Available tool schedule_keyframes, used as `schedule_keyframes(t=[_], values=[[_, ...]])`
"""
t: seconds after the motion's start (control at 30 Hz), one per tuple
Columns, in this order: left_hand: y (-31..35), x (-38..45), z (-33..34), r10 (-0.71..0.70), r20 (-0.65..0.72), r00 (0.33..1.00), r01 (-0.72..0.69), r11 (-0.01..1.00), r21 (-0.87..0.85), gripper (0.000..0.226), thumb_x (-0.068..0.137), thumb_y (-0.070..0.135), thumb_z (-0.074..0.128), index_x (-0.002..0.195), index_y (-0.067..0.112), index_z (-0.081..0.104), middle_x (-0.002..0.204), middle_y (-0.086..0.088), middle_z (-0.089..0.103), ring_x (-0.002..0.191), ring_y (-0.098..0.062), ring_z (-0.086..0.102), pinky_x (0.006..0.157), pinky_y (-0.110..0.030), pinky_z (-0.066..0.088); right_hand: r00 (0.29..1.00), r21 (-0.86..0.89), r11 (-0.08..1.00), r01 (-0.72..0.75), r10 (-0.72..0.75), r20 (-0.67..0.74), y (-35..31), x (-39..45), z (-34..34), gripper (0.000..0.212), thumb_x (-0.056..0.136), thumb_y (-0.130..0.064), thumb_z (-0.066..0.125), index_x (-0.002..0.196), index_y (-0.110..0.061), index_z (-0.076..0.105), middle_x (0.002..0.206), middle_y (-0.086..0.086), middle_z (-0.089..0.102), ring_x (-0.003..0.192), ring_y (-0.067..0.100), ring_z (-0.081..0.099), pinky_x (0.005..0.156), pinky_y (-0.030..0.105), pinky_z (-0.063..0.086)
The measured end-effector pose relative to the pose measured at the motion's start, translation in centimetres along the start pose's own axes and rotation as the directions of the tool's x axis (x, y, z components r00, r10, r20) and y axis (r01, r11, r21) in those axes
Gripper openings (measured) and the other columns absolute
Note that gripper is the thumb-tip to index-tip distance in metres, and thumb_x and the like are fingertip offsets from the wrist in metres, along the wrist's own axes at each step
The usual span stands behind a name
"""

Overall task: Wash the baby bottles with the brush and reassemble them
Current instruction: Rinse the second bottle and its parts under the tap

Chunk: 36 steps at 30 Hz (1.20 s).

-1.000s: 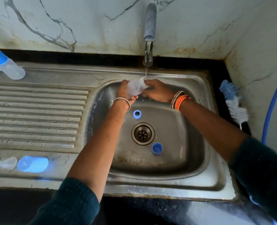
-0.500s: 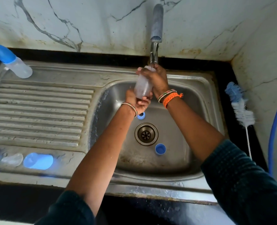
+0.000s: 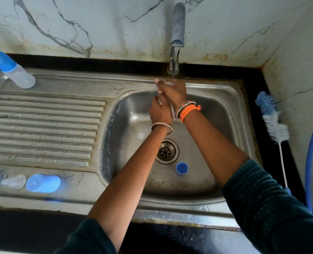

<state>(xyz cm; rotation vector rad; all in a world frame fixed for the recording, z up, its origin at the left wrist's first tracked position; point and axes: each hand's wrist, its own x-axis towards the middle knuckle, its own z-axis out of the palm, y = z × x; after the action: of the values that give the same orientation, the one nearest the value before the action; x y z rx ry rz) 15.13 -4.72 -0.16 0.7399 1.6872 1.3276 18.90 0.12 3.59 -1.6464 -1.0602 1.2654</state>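
Both hands, left hand [image 3: 160,111] and right hand [image 3: 174,92], clasp the clear plastic baby bottle [image 3: 172,109] upright under the steel tap's [image 3: 177,24] thin stream, over the steel sink [image 3: 225,110]. Best keep its mouth centred under the water; blue-white bottle brush [image 3: 273,121] lies unused at right.

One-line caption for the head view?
Both hands, left hand and right hand, hold a clear bottle under the running tap.
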Motion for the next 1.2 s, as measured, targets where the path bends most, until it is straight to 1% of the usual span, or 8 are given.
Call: schedule_keyframes(t=[0.13,0.27,0.43,0.6,0.7,0.97,1.07,1.2], values=[[1.4,2.8,-1.2,-0.357,0.222,0.907,0.400,0.896,-0.194,0.053,0.099,0.051,0.025,0.077,0.013,0.056,0.061,-0.006,0.060,0.047,-0.019,0.056,0.041,-0.015,0.037,0.985,0.255,0.967,0.009,-0.053,0.166,1.0,-0.4,-0.6,0.028,0.095,-0.008,0.053,0.121,0.000,0.059,0.105,0.010,0.063,0.095,0.020,0.058,0.084,0.028,0.047],[1.9,2.5,-0.9,-0.404,0.317,0.858,0.483,0.845,-0.230,0.044,0.099,0.042,0.031,0.075,0.014,0.055,0.052,-0.001,0.060,0.049,-0.015,0.058,0.044,-0.020,0.048,0.869,-0.256,0.832,0.492,-0.456,0.191,2.6,-2.0,-1.3,0.054,0.103,-0.027,0.030,0.151,-0.007,0.017,0.156,0.013,0.023,0.142,0.022,0.026,0.112,0.022,0.022],[1.5,2.5,-0.5,-0.330,0.394,0.858,0.476,0.799,-0.367,0.050,0.101,0.042,0.024,0.109,0.004,0.056,0.084,-0.010,0.063,0.080,-0.022,0.061,0.072,-0.030,0.050,0.674,-0.484,0.476,0.735,-0.590,0.444,5.3,-4.7,-3.4,0.056,0.100,-0.032,0.022,0.150,-0.012,0.007,0.159,0.011,-0.001,0.143,0.016,-0.012,0.120,0.035,0.000],[-0.1,2.1,0.4,-0.297,0.446,0.844,0.440,0.859,-0.260,0.061,0.099,0.055,0.016,0.097,0.015,0.062,0.092,-0.005,0.064,0.090,-0.022,0.060,0.074,-0.033,0.051,0.779,-0.483,0.612,0.626,-0.509,0.366,3.6,-3.4,-4.2,0.066,0.095,-0.033,0.023,0.150,-0.005,0.001,0.159,0.013,-0.002,0.146,0.018,-0.005,0.119,0.031,0.008],[0.0,0.4,0.7,-0.290,0.465,0.837,0.425,0.879,-0.217,0.058,0.099,0.054,0.019,0.091,0.015,0.061,0.085,-0.008,0.065,0.074,-0.021,0.061,0.067,-0.031,0.048,0.895,-0.392,0.805,0.445,-0.382,0.231,1.6,-1.4,-4.1,0.065,0.098,-0.033,0.038,0.151,-0.009,0.008,0.149,0.018,0.036,0.134,0.028,0.039,0.103,0.029,0.035],[0.6,3.1,-0.6,-0.273,0.453,0.849,0.454,0.816,-0.359,0.055,0.098,0.053,0.027,0.109,0.012,0.062,0.087,-0.006,0.070,0.088,-0.019,0.062,0.082,-0.031,0.048,0.918,-0.274,0.878,0.393,-0.356,0.175,4.3,-2.7,-3.0,0.068,0.089,-0.034,0.063,0.145,-0.020,0.028,0.130,0.010,0.057,0.114,0.027,0.057,0.091,0.031,0.047],[1.1,3.9,-0.8,-0.181,0.399,0.899,0.337,0.867,-0.367,0.044,0.099,0.049,0.026,0.101,0.019,0.059,0.095,-0.004,0.065,0.085,-0.015,0.061,0.077,-0.028,0.048,0.875,-0.458,0.749,0.479,-0.451,0.178,4.3,-1.8,-3.7,0.071,0.079,-0.022,0.072,0.141,-0.015,0.038,0.126,0.014,0.056,0.112,0.033,0.055,0.091,0.041,0.049],[1.5,4.7,-1.3,0.109,0.316,0.942,-0.039,0.975,-0.220,0.018,0.086,0.007,0.056,0.087,0.025,0.056,0.090,-0.003,0.059,0.086,-0.020,0.056,0.077,-0.037,0.047,0.853,-0.872,0.300,0.387,-0.475,0.215,4.5,-2.9,-3.1,0.074,0.081,-0.024,0.067,0.143,-0.011,0.029,0.128,0.016,0.046,0.114,0.035,0.049,0.087,0.046,0.046]])
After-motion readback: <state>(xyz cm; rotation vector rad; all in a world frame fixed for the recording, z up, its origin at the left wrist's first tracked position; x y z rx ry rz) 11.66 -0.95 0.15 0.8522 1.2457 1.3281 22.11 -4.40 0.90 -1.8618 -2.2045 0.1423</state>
